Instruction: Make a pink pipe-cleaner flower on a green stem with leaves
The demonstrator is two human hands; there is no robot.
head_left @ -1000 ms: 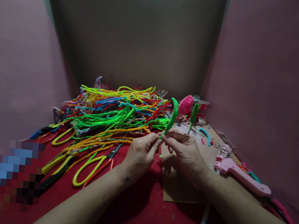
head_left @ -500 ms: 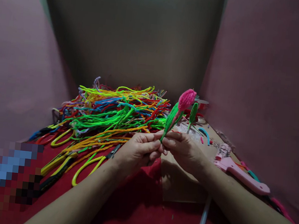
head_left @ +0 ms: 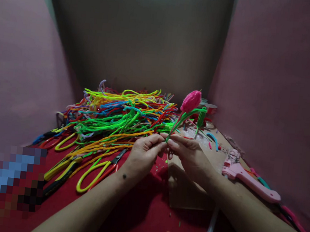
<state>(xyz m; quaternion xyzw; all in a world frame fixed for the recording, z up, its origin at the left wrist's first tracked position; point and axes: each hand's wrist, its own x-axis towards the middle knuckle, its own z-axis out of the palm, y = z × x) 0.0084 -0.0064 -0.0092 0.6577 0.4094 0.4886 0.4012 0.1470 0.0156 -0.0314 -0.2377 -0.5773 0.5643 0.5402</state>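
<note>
A pipe-cleaner flower with a pink bud [head_left: 191,101] and a green leaf and stem [head_left: 182,120] stands tilted up to the right above the table. My left hand [head_left: 143,156] and my right hand [head_left: 188,154] meet at its lower end, both pinching the green stem between fingertips. The bottom of the stem is hidden by my fingers. Under my hands lies a brown cardboard sheet [head_left: 184,193] on the red cloth [head_left: 136,217].
A big heap of coloured pipe cleaners [head_left: 116,113] fills the back left. Yellow-handled scissors [head_left: 95,172] lie left of my hands. A pink glue gun [head_left: 248,179] rests on the right. A second green leaf piece [head_left: 200,118] stands behind. Walls close in on all sides.
The flower has been turned between my fingers: the green leaf that stood broad on the left of the bud now shows as a thin loop beneath it. Both hands stay pinched at the stem.
</note>
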